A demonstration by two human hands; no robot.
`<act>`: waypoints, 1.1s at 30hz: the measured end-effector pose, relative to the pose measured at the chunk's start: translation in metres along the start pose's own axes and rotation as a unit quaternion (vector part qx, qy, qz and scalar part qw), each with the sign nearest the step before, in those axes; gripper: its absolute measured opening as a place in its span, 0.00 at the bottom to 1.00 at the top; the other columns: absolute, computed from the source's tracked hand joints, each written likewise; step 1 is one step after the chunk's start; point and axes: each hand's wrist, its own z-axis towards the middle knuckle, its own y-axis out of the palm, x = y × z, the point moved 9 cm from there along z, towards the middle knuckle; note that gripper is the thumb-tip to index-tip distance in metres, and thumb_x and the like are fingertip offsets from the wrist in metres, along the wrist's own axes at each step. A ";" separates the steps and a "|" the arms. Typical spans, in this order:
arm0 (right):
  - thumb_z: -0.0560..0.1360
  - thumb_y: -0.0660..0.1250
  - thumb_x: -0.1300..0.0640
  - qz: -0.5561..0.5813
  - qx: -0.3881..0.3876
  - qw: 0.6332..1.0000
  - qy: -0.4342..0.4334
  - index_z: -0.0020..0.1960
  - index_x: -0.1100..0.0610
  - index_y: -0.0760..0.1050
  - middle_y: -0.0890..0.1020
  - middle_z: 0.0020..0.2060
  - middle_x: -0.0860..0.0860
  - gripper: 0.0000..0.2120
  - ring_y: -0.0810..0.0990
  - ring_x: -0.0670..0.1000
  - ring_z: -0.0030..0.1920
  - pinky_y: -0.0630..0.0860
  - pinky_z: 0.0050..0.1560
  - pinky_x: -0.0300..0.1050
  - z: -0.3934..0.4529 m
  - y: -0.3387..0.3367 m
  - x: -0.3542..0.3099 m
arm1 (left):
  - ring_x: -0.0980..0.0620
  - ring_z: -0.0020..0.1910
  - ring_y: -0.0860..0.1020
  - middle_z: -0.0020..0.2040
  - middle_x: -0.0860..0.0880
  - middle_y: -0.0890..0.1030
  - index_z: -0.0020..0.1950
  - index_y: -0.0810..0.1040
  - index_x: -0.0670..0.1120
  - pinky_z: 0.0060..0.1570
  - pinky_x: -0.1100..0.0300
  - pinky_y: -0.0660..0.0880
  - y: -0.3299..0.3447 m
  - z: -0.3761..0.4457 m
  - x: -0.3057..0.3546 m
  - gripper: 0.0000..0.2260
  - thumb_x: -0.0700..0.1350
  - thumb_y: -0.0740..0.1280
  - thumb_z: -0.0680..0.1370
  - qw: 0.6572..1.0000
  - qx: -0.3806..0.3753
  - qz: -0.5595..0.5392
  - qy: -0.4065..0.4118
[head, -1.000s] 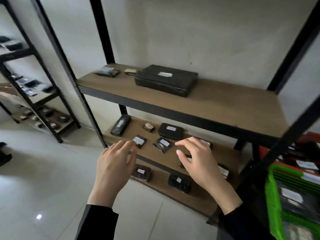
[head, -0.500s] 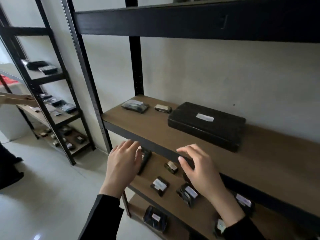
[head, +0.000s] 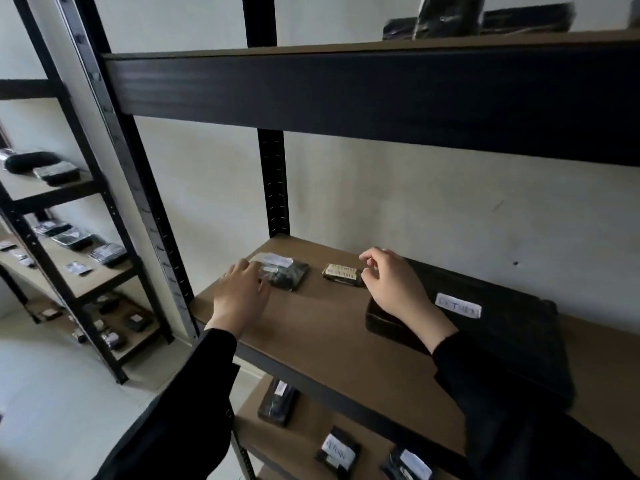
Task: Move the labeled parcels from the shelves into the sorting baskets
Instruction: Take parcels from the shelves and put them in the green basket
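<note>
1. Dark plastic-wrapped parcel [head: 285,273], white label on top, flat on the brown shelf [head: 329,327], near the left front post.
2. Small gold-brown parcel [head: 342,274], flat, just right of it.
3. Large black flat parcel [head: 502,327], white handwritten label, right side of the shelf.

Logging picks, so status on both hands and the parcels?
Left hand open, touching the bagged parcel. Right hand open at the small gold parcel, nothing gripped. Nothing blocking either.
</note>
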 end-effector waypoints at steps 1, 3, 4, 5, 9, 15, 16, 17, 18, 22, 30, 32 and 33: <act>0.78 0.60 0.55 -0.026 -0.009 0.999 0.018 0.62 0.56 0.74 0.79 0.57 0.54 0.14 0.78 0.54 0.55 0.73 0.53 0.45 0.012 0.008 0.004 | 0.39 0.61 0.72 0.60 0.41 0.75 0.65 0.73 0.42 0.56 0.48 0.71 0.001 0.012 -0.006 0.17 0.47 0.60 0.78 1.000 0.000 -0.006 -0.007; 0.79 0.57 0.49 -0.108 -0.048 0.991 0.056 0.64 0.56 0.72 0.77 0.60 0.55 0.18 0.76 0.56 0.59 0.72 0.58 0.49 0.030 0.025 0.013 | 0.39 0.62 0.72 0.62 0.40 0.74 0.67 0.71 0.41 0.59 0.48 0.69 0.006 0.029 -0.015 0.20 0.50 0.59 0.79 1.000 -0.002 -0.005 -0.025; 0.80 0.54 0.47 -0.147 -0.070 0.984 0.076 0.65 0.57 0.71 0.76 0.61 0.56 0.20 0.75 0.58 0.60 0.70 0.61 0.52 0.037 0.034 0.018 | 0.39 0.63 0.71 0.62 0.39 0.74 0.66 0.70 0.40 0.59 0.48 0.68 0.011 0.039 -0.021 0.21 0.53 0.58 0.80 0.999 -0.014 0.003 -0.036; 0.80 0.53 0.45 -0.178 -0.093 0.975 0.096 0.65 0.57 0.71 0.76 0.61 0.56 0.22 0.75 0.58 0.61 0.67 0.62 0.53 0.041 0.042 0.022 | 0.39 0.63 0.71 0.62 0.39 0.74 0.65 0.71 0.40 0.60 0.47 0.67 0.017 0.046 -0.026 0.22 0.55 0.58 0.79 0.998 -0.034 0.016 -0.048; 0.80 0.53 0.47 -0.277 -0.143 0.944 0.111 0.60 0.54 0.74 0.79 0.58 0.53 0.18 0.76 0.56 0.58 0.59 0.66 0.58 0.047 0.064 0.032 | 0.39 0.62 0.70 0.61 0.40 0.73 0.58 0.77 0.40 0.61 0.48 0.65 0.033 0.059 -0.038 0.23 0.57 0.59 0.78 0.993 -0.084 0.039 -0.068; 0.77 0.63 0.46 -0.215 -0.085 0.966 0.118 0.56 0.54 0.69 0.81 0.51 0.52 0.14 0.78 0.55 0.55 0.57 0.66 0.58 0.036 0.064 0.025 | 0.39 0.61 0.72 0.60 0.40 0.74 0.60 0.71 0.38 0.58 0.49 0.70 0.038 0.061 -0.050 0.26 0.58 0.67 0.74 0.985 -0.095 -0.108 -0.096; 0.76 0.65 0.47 -0.204 -0.074 0.971 0.103 0.56 0.54 0.69 0.81 0.51 0.51 0.14 0.78 0.54 0.54 0.57 0.68 0.58 0.034 0.062 0.020 | 0.39 0.59 0.73 0.57 0.40 0.75 0.58 0.69 0.38 0.54 0.50 0.71 0.036 0.061 -0.050 0.25 0.55 0.69 0.74 0.979 -0.089 -0.156 -0.100; 0.75 0.66 0.48 -0.191 -0.060 0.976 0.083 0.55 0.55 0.69 0.81 0.51 0.51 0.14 0.78 0.54 0.53 0.60 0.66 0.55 0.031 0.059 0.013 | 0.40 0.57 0.74 0.55 0.41 0.75 0.56 0.67 0.39 0.50 0.52 0.71 0.036 0.061 -0.051 0.23 0.52 0.71 0.73 0.968 -0.087 -0.208 -0.108; 0.74 0.68 0.50 -0.165 -0.043 0.983 0.064 0.55 0.55 0.70 0.81 0.51 0.52 0.14 0.78 0.54 0.52 0.65 0.62 0.51 0.028 0.056 0.007 | 0.41 0.55 0.75 0.52 0.42 0.74 0.54 0.65 0.40 0.47 0.53 0.71 0.037 0.060 -0.052 0.22 0.50 0.73 0.72 0.954 -0.090 -0.259 -0.119; 0.73 0.71 0.57 0.014 0.006 0.999 0.042 0.52 0.57 0.71 0.80 0.50 0.53 0.12 0.76 0.48 0.44 0.68 0.36 0.32 0.012 0.041 -0.007 | 0.43 0.50 0.80 0.55 0.39 0.77 0.55 0.62 0.43 0.44 0.51 0.80 0.043 0.053 -0.052 0.22 0.41 0.74 0.72 0.863 -0.115 -0.466 -0.156; 0.74 0.69 0.61 0.270 0.083 0.956 0.080 0.54 0.53 0.75 0.80 0.51 0.49 0.10 0.81 0.48 0.52 0.81 0.48 0.43 -0.066 -0.017 0.003 | 0.45 0.46 0.83 0.48 0.44 0.84 0.52 0.77 0.47 0.53 0.44 0.79 0.001 -0.003 -0.006 0.11 0.42 0.69 0.70 0.841 -0.050 -0.533 -0.073; 0.75 0.68 0.61 0.290 0.088 0.949 0.088 0.55 0.50 0.75 0.80 0.51 0.51 0.11 0.81 0.49 0.53 0.81 0.50 0.52 -0.099 -0.033 0.014 | 0.46 0.48 0.83 0.48 0.45 0.84 0.52 0.77 0.46 0.54 0.45 0.78 -0.004 -0.029 0.014 0.10 0.41 0.69 0.71 0.835 -0.059 -0.544 -0.053; 0.75 0.68 0.60 0.293 0.093 0.947 0.093 0.56 0.49 0.76 0.81 0.51 0.51 0.11 0.81 0.50 0.53 0.80 0.51 0.53 -0.118 -0.042 0.020 | 0.46 0.48 0.83 0.48 0.45 0.84 0.52 0.77 0.45 0.54 0.45 0.78 -0.006 -0.043 0.026 0.10 0.40 0.69 0.72 0.831 -0.066 -0.551 -0.046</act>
